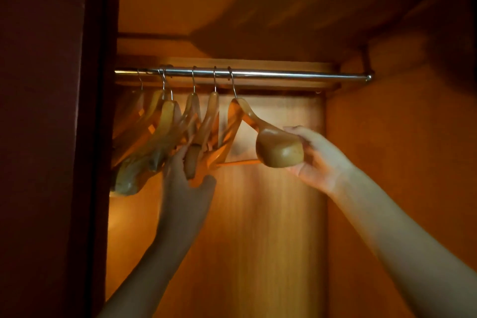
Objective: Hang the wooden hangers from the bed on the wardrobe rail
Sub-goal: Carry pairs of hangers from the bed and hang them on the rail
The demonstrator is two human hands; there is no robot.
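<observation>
A chrome wardrobe rail point(284, 75) runs across the top of a lit wooden wardrobe. Several wooden hangers point(165, 124) hang by metal hooks on its left half, bunched together and tilted. The rightmost wooden hanger point(277, 146) has its hook over the rail, and my right hand point(313, 160) grips its broad near shoulder end. My left hand point(188, 183) is raised under the bunch, its fingers around the lower end of one hanger point(192, 160). The left hand is blurred.
The dark wardrobe side panel point(51, 137) stands at the left, close to the bunched hangers. The right half of the rail carries nothing. The wardrobe's back wall point(271, 214) and right wall point(400, 137) enclose the space, with a shelf above.
</observation>
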